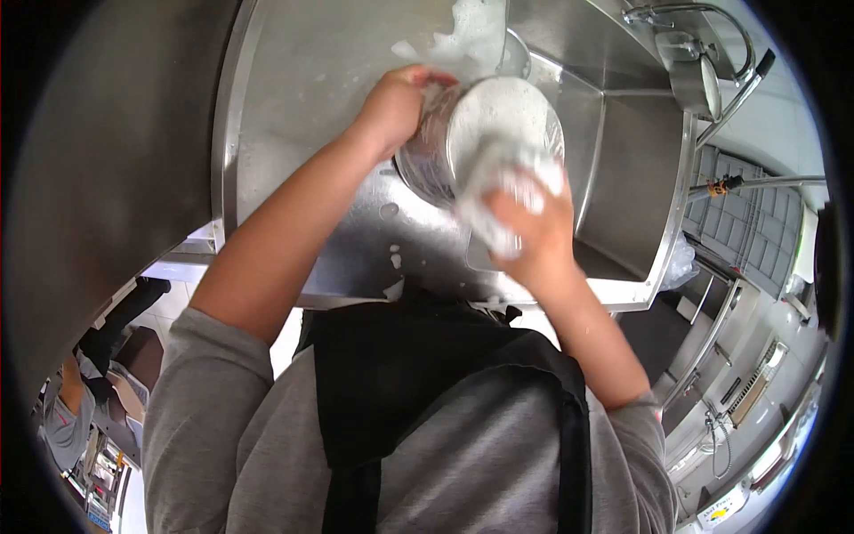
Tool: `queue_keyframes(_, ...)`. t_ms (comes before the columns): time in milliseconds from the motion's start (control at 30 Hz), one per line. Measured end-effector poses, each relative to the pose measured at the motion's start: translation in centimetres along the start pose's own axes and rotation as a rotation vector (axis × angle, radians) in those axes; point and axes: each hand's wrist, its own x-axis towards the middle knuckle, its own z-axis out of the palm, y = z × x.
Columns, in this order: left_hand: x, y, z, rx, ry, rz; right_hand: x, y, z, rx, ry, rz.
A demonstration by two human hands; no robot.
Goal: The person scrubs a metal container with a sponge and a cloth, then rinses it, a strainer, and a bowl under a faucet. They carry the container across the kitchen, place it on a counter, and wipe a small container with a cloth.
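A cylindrical metal container (427, 160) is tilted over the steel counter beside the sink basin, its round end white with suds. My left hand (396, 109) grips its left side, with the fingertips partly hidden behind it. Against the sudsy end, my right hand (538, 227) is closed on a foam-covered scrubbing pad (489, 187), smeared by motion. The pad's exact kind is hidden by lather.
The deep sink basin (627, 151) lies to the right, with a curved faucet (743, 40) at its far corner. Foam (467, 31) spreads over the counter's far part. Another person (67, 414) is at the lower left.
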Motion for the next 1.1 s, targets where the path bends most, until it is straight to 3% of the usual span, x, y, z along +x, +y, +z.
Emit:
queue_keyframes(67, -0.1, 0.2, 0.3, -0.079, 0.021, -0.013, 4.2, 1.2, 0.7, -0.08, 0.17, 0.001)
queue_keyframes(133, -0.3, 0.4, 0.5, -0.072, 0.085, -0.04, 8.3, 3.7, 1.1, -0.07, 0.228, 0.176)
queue_keyframes(267, 0.0, -0.4, -0.1, -0.03, 0.033, -0.01, 8.0, 3.6, 1.7, -0.047, 0.245, 0.222)
queue_keyframes(300, 0.2, -0.4, -0.3, -0.007, 0.051, -0.017, 6.8, 0.9, 1.6, -0.126, 0.278, 0.004)
queue_keyframes(333, 0.6, 0.1, -0.3, -0.215, -0.013, -0.076, 6.1, -1.0, 1.7, -0.206, 0.308, -0.209)
queue_keyframes(367, 0.4, 0.3, -0.3, -0.202, 0.001, -0.049, 6.0, -0.2, 2.0, -0.207, 0.311, -0.207)
queue_keyframes(433, -0.3, 0.5, -0.1, -0.181, 0.014, -0.028, 5.9, 3.1, 2.2, -0.19, 0.315, 0.011)
queue_keyframes(467, -0.3, 0.5, 0.1, -0.129, 0.031, -0.013, 6.8, 4.8, 0.9, -0.034, 0.147, 0.403)
queue_keyframes(533, -0.1, 0.2, 0.4, -0.066, 0.037, 0.005, 8.5, 6.7, 0.0, 0.101, 0.173, 0.566)
queue_keyframes(633, -1.1, 0.7, 0.3, -0.113, 0.053, 0.009, 6.5, 0.6, 3.1, -0.214, 0.263, 0.046)
queue_keyframes(667, 0.3, -1.6, -1.9, -0.257, -0.179, 0.136, 6.6, 1.0, 2.9, -0.216, 0.275, 0.052)
queue_keyframes(733, -0.1, -0.3, -0.1, 0.014, 0.076, -0.007, 6.8, 2.5, 2.5, -0.174, 0.348, 0.088)
queue_keyframes(767, 0.1, -0.4, 0.0, 0.031, 0.061, -0.008, 7.3, 3.6, 1.6, -0.178, 0.362, 0.105)
queue_keyframes(833, 0.8, -1.4, -0.3, 0.055, 0.017, 0.029, 8.5, 5.4, -0.5, -0.103, 0.129, 0.477)
queue_keyframes(867, 1.1, -2.1, -0.8, 0.073, 0.005, 0.035, 8.1, 3.5, 0.5, -0.184, 0.065, 0.458)
queue_keyframes(933, 0.9, -3.2, -1.6, -0.323, -0.116, 0.146, 7.2, -0.4, 3.9, -0.07, 0.275, 0.104)
queue_keyframes(1100, 0.3, -0.4, 0.2, -0.041, 0.062, -0.068, 8.2, 5.4, -0.5, -0.168, 0.198, 0.441)
